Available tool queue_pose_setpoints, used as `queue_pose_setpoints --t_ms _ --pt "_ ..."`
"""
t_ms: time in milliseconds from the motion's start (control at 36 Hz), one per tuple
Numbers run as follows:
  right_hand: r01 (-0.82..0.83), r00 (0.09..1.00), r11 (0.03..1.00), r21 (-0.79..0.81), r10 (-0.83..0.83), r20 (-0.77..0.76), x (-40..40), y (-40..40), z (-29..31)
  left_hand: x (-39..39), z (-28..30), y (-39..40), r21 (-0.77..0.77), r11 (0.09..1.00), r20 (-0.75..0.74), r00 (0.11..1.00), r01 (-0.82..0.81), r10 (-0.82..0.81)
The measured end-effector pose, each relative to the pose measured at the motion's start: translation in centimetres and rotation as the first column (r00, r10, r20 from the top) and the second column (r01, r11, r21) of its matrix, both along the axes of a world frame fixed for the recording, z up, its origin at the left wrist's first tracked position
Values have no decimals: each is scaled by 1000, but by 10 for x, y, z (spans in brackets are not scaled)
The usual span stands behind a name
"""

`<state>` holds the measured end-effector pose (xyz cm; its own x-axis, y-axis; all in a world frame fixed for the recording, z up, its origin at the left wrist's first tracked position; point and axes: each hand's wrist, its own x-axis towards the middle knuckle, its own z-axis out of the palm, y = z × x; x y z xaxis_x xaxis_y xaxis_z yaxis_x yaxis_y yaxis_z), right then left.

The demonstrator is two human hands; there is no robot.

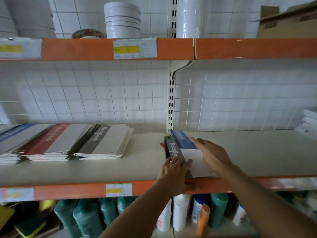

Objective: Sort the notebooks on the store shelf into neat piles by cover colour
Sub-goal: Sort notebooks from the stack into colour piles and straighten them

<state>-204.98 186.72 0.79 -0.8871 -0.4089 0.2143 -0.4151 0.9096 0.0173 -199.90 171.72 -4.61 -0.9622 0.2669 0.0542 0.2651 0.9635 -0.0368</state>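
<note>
Store shelving with orange front rails stands against a white tiled wall; the middle shelf [120, 170] carries the work.

Unsorted stack: a small mixed stack of notebooks [181, 152] lies at the shelf's front edge, directly in front of the slotted upright [171, 100]. A blue-cover notebook [183, 140] lies on top, skewed over a grey-cover one marked "NoteBook" [174, 149]; a red corner shows at the stack's left rear. The stack's long axis runs from the front rail back toward the upright.

Grip state: the left hand [175, 172] rests on the stack's near left corner, fingers extended over the grey cover, thumb side at the rail. The right hand [211, 153] lies flat on the blue notebook, fingers straight, nothing clasped. Both hands contact the stack; neither is nearer.

Sorted piles: left of the upright, well apart from the stack, lie a grey pile [103, 143], a red pile [49, 143] and a blue pile [12, 140].

Judgement: the top blue notebook must travel leftward, past grey and red.
</note>
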Motion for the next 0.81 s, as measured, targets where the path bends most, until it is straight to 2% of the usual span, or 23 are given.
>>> queue_pose_setpoints --t_ms 139,278,361,389,444,500,611,722,806 --pt "49 998 999 15 -49 -27 1 3 -3 5 17 12 -88 996 -56 998 4 -9" --pt "30 998 999 18 -29 -51 9 7 -5 11 23 12 -177 984 -82 996 17 -32" --pt "12 999 1000 -11 -12 -45 14 8 -2 17 25 3 -90 995 -100 995 -31 21" --pt "3 999 1000 -25 -4 -35 16 8 -1 20 28 -1 -34 999 -151 988 -38 32" --pt "-10 1000 999 -52 9 -17 19 7 0 25 32 -13 -25 1000 -298 954 -17 9" --pt "-43 999 996 -73 41 -28 22 3 1 32 33 -25 34 999 -318 948 -12 22" --pt "-133 989 985 -113 125 -76 24 -10 -1 46 40 -50 65 998 -505 862 -16 47" --pt "-175 983 975 -138 165 -87 29 -31 2 63 63 -83 45 988 -446 882 -149 153" --pt "-185 980 974 -131 173 -98 34 -51 6 72 73 -113 139 973 -481 846 -183 228"
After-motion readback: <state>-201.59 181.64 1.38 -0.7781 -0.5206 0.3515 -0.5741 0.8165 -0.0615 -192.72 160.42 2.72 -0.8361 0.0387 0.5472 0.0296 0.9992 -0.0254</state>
